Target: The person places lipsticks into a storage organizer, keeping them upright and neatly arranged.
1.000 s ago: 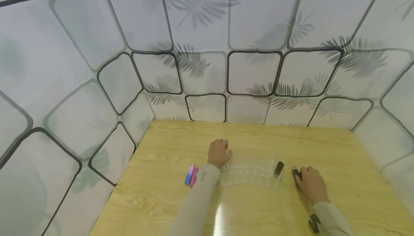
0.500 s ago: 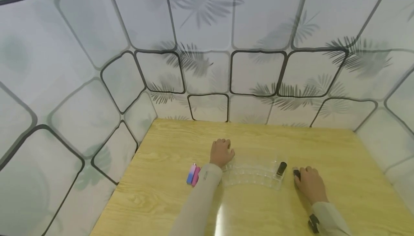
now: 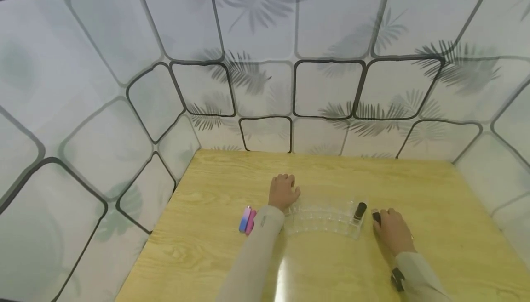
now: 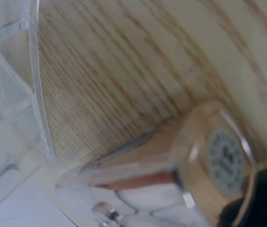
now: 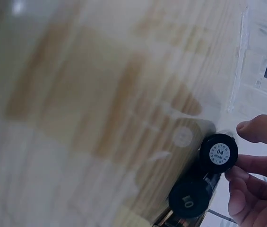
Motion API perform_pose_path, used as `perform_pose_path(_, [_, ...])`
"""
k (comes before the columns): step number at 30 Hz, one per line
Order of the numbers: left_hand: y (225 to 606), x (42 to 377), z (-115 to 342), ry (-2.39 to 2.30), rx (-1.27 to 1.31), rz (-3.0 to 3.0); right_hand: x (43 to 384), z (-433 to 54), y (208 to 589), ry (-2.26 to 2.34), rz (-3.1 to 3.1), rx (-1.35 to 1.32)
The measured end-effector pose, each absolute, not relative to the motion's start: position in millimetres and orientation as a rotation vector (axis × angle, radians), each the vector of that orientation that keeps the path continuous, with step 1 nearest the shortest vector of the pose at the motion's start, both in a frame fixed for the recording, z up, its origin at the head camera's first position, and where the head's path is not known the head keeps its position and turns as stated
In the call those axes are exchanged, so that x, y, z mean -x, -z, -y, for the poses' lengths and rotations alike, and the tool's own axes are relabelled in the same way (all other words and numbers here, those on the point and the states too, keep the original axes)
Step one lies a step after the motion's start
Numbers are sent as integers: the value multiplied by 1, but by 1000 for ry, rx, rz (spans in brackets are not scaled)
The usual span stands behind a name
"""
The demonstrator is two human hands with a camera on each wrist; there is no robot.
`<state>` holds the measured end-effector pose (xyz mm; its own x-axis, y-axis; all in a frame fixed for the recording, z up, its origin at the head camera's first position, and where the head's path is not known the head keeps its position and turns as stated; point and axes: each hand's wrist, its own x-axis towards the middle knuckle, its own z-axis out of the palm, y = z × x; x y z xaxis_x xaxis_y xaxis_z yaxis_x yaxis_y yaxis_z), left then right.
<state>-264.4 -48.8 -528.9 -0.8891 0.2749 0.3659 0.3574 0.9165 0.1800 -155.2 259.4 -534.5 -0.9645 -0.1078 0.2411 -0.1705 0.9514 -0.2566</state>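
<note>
My left hand (image 3: 284,192) is at the left end of a clear, curved cosmetics rack (image 3: 327,224), fingers loosely bent and thumb toward the rack. In the left wrist view, a shiny metallic lipstick tube (image 4: 138,184) with a round label on its end lies beside the rack's wall; my sleeve hides it from the head view. My right hand (image 3: 394,230), right of the rack, pinches a black lipstick (image 5: 218,152) marked 04 between thumb and fingers. Against it lies a second black lipstick (image 5: 188,197) marked 01. One black lipstick (image 3: 360,211) stands tilted in the rack's right end.
A purple-blue tube (image 3: 244,219) and a pink tube (image 3: 250,222) lie left of my left forearm. The wood-grain table (image 3: 207,247) meets patterned walls (image 3: 265,86) at its back and sides. A small black device (image 3: 397,279) is by my right sleeve.
My right hand has shifted slightly left toward the rack, the black lipstick moving with it. My left hand and the rack stay in place. The head view has tilted slightly.
</note>
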Motion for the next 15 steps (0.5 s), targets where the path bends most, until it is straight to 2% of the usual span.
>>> perform_pose_path(15, [533,268,49,350,469,2733,161,-258,536,-409,2945,-217])
